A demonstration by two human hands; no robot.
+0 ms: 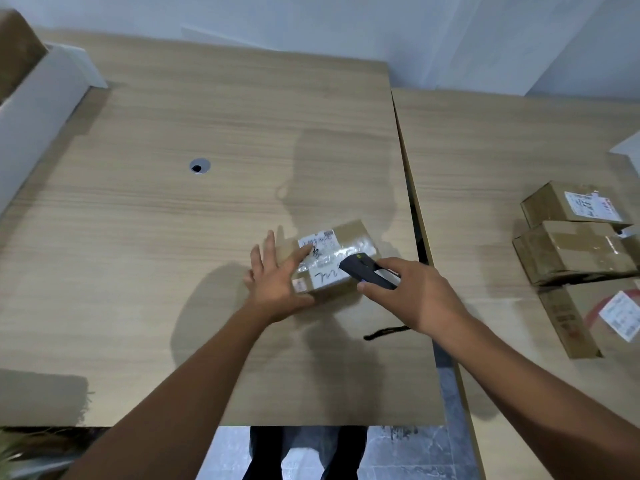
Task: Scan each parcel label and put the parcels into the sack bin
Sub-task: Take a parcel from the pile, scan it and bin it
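My left hand [277,275] lies flat with spread fingers on the small parcel [353,233], which sits on the bench [207,220] near its right edge. My right hand [412,292] grips the scanner [367,270], its nose just over the parcel's near end. The risk, I think, is a missed read: the label [317,239] sits under shiny tape, my forefinger rests on its edge, and the scanner is very close and slanted. Its loose strap [384,332] could snag. More parcels [571,251] wait well apart on the right; I cannot make out the sack bin.
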